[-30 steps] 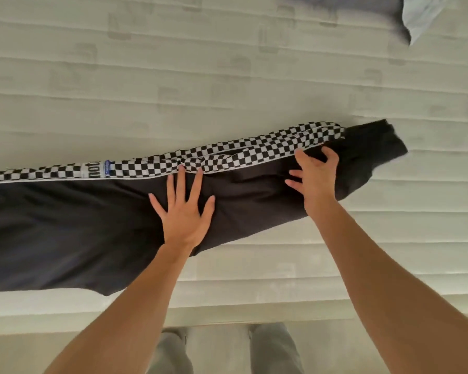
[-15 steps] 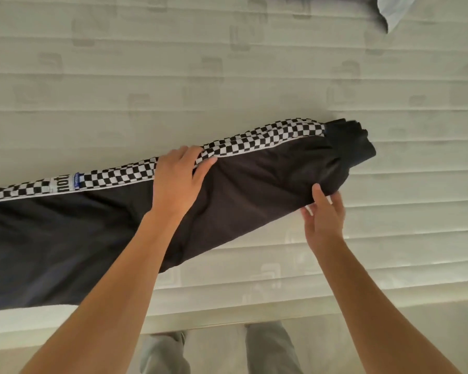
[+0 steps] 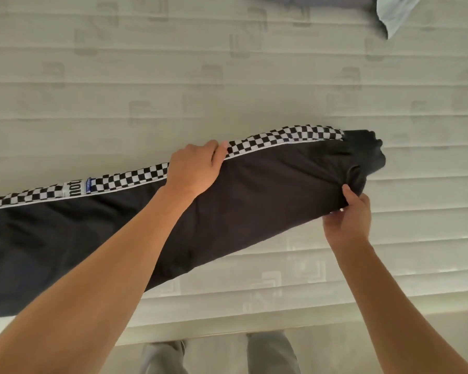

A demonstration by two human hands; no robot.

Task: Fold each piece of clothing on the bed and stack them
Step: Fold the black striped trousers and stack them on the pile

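- Left hand (image 3: 193,168): bare forearm reaches from the near left corner diagonally up toward the middle of the scene; wrist slightly bent, back of hand up.
- Left fingers: curled over the far edge of the garment, closed on the fabric at the checkered stripe (image 3: 284,137); thumb lies along the stripe, pointing right.
- Right hand (image 3: 347,217): bare forearm rises from the near right corner; hand sits at the near edge of the garment close to its right end.
- Right fingers: bent, pinching a fold of dark fabric between thumb and fingertips; fabric puckers at the pinch.
- Black track trousers with a black-and-white checkered side stripe (image 3: 254,201): laid lengthwise across the pale quilted mattress (image 3: 227,76), running from the left edge, near, to right of centre, farther off; stripe along the far edge; a white lettered patch and small blue tag (image 3: 87,185) sit on the stripe, left of the left hand.
- Black ribbed cuff (image 3: 368,151): bunched at the right end, just beyond the right hand's fingers.
- Grey and light blue cloth (image 3: 389,14): at the far right, well apart from the trousers.
- Grey-trousered legs (image 3: 270,354): near edge, below the mattress.
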